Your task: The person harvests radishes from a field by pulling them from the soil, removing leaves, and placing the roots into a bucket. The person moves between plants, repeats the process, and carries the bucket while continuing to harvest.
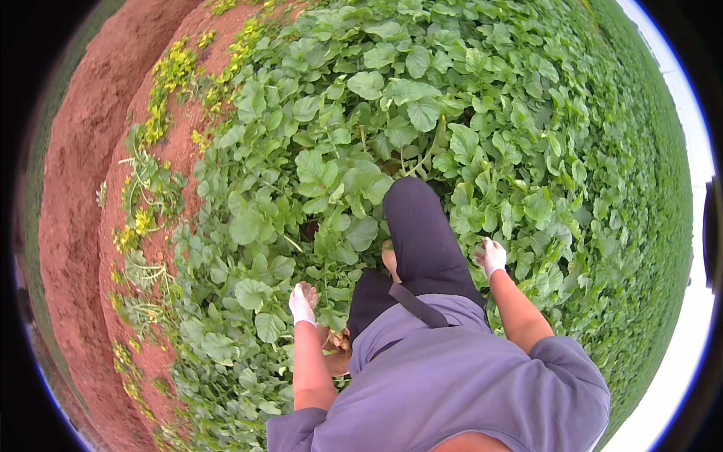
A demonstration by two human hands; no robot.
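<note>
My left hand (303, 302), in a white glove with soiled fingers, hovers beside the broad green leaves at my left side. Its fingers are loosely curled, and no held item shows. My right hand (492, 256), gloved the same way, is over the leaves to the right of my knee, its fingers bent and partly hidden. Leafy green plants (367, 181), radish-like in leaf shape, surround my legs. My dark trousers (418, 237) show one knee raised forward among them. Part of a bare foot (340, 339) appears behind my left wrist.
Dense leaf cover (610, 186) stretches ahead and to the right. At left runs a reddish bare soil strip (85, 186), with a raised bank. Uprooted, wilting plants (149, 186) with yellowed leaves (172, 68) lie along the soil edge. A dark strap (418, 305) hangs at my waist.
</note>
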